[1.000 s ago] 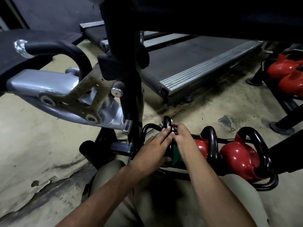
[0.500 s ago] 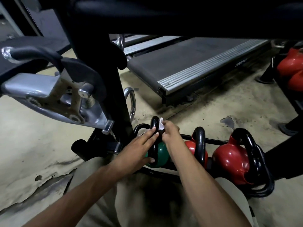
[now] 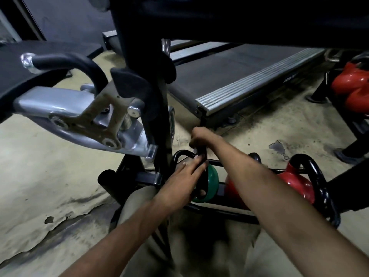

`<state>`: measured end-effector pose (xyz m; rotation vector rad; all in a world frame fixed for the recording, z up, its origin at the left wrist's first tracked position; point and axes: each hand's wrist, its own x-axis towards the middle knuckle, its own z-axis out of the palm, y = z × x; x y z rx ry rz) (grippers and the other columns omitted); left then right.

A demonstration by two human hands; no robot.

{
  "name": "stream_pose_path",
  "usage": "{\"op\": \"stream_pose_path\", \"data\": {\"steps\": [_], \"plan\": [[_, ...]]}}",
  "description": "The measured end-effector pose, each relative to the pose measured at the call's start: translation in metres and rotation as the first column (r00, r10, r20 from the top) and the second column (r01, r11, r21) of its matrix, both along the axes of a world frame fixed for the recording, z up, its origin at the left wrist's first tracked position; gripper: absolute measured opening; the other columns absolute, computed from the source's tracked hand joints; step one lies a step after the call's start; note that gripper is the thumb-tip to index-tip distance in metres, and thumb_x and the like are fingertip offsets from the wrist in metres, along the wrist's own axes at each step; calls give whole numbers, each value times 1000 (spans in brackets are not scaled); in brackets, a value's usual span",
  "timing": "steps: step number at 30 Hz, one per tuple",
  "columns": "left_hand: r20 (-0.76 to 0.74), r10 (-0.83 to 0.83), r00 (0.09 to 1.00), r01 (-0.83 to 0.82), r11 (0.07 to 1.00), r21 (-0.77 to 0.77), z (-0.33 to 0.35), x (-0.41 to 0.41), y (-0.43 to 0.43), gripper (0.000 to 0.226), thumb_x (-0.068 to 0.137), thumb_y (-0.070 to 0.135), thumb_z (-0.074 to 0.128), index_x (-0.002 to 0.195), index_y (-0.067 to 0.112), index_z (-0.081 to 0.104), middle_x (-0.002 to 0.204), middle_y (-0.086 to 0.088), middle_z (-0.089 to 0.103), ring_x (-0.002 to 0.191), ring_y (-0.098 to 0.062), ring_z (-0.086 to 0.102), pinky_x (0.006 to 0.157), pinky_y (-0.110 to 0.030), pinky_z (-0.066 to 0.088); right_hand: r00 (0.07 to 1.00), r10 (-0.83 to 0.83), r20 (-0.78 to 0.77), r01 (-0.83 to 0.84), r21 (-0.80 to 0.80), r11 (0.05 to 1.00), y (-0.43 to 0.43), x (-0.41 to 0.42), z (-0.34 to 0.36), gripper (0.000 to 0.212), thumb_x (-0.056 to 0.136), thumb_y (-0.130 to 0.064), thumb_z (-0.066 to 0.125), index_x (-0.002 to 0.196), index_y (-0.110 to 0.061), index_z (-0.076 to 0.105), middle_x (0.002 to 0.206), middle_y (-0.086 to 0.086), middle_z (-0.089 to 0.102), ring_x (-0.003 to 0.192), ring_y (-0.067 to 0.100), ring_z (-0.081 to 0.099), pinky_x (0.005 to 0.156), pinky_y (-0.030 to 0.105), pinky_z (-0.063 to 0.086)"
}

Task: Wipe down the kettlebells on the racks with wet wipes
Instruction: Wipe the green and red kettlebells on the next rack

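Seen from the head camera; clock directions run from the frame centre.

- Floor (image 3: 40, 176): tan, scuffed and stained, 7 to 9 o'clock and again at 3.
- Black machine (image 3: 143, 56): its post runs from 12 o'clock down to the centre, and a dark pad spans the top edge.
- Treadmill (image 3: 239, 72): 1 to 2 o'clock, lying flat, with a ribbed silver side rail.
- Silver bracket (image 3: 65, 106): 9 o'clock, fixed to the post, with a black curved grip above it.
- Trousers (image 3: 159, 246): khaki, 6 o'clock, person low in front of the rack.
- Rack (image 3: 219, 211): low black tube frame, 4 to 5 o'clock, holding three bells in a row.
- Far red bells (image 3: 349, 84): 2 to 3 o'clock, on a separate stand.
- Red bell (image 3: 297, 186): 4 o'clock, at the right end of the row, upright, with a black handle.
- Second red bell (image 3: 229, 186): middle of the row, mostly hidden by the right forearm.
- Green bell (image 3: 211, 176): 5 o'clock, left end of the row beside the post, sitting on the rack.
- Handle (image 3: 203, 182): black, and it belongs to the green bell.
- Left hand (image 3: 181, 176): fingers straight and pressed together, laid along the handle with the tips touching it.
- Right hand (image 3: 199, 138): just above the left hand, fingers curled over the handle top.
- Wipe (image 3: 194, 151): only a white sliver under the right fingers, too small to tell more.
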<state>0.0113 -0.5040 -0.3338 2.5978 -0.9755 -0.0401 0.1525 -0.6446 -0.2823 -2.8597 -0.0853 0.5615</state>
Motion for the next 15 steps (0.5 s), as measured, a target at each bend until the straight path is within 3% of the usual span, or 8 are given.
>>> {"op": "stream_pose_path", "data": {"steps": [3, 5, 7, 10, 11, 12, 13, 15], "plan": [[0, -7, 1000, 7, 1000, -27, -2, 2, 0, 99, 86, 36, 77, 164, 23, 17, 173, 0, 4, 156, -28, 18, 125, -46, 24, 972, 210, 109, -180, -237, 955, 15, -12, 19, 26, 90, -10, 60, 114, -4, 70, 113, 16, 72, 104, 32, 70, 75, 34, 55], [-5, -4, 1000, 4, 999, -49, -6, 3, 0, 100, 85, 36, 78, 164, 23, 18, 173, 2, 2, 157, -25, 15, 125, -45, 23, 948, 240, 211, -170, -304, 937, 15, -24, 30, 28, 93, -11, 57, 119, -6, 67, 119, 17, 69, 111, 36, 67, 82, 40, 56], [3, -5, 1000, 5, 998, -57, -9, 3, 0, 100, 86, 37, 77, 164, 23, 17, 173, 4, 1, 158, -22, 12, 126, -45, 23, 953, 95, 287, -34, -212, 977, 3, -34, 30, 28, 94, -16, 60, 118, -6, 67, 117, 21, 68, 110, 39, 67, 84, 42, 56], [-14, -8, 1000, 8, 998, -54, -9, 4, -1, 99, 88, 36, 76, 165, 22, 15, 173, 3, 0, 159, -17, 6, 128, -40, 17, 886, -350, 303, 301, 198, 933, -20, -59, 8, 20, 91, -23, 63, 96, -6, 72, 94, 19, 73, 90, 35, 70, 72, 37, 52], [-17, -12, 1000, 11, 998, -60, -7, 4, -1, 99, 88, 36, 76, 165, 21, 15, 173, 2, 0, 159, -17, 5, 128, -39, 16, 836, -506, 212, 398, 399, 826, -23, -70, -3, 19, 93, -22, 62, 87, -6, 71, 83, 15, 72, 80, 33, 68, 66, 35, 50], [-18, -18, 1000, 17, 998, -67, -6, 4, 0, 99, 88, 36, 77, 165, 21, 15, 173, 3, 0, 159, -16, 4, 128, -39, 16, 765, -643, 41, 489, 613, 620, -24, -80, -12, 21, 95, -19, 62, 79, -7, 68, 72, 11, 69, 70, 30, 65, 60, 33, 50], [-15, -23, 1000, 22, 997, -79, -5, 4, 0, 99, 88, 36, 77, 165, 22, 15, 173, 3, 1, 158, -16, 4, 128, -39, 16, 669, -716, -198, 570, 755, 324, -23, -86, -21, 24, 97, -14, 60, 75, -8, 65, 62, 7, 66, 61, 26, 62, 53, 29, 50], [-30, -25, 999, 22, 995, -99, -4, 3, 1, 99, 88, 35, 77, 165, 24, 15, 173, 5, 1, 158, -15, 6, 128, -38, 16, 510, -594, -622, 663, 725, -190, -19, -86, -33, 20, 99, -10, 53, 84, -4, 65, 60, 7, 67, 51, 20, 61, 46, 24, 50]]}}
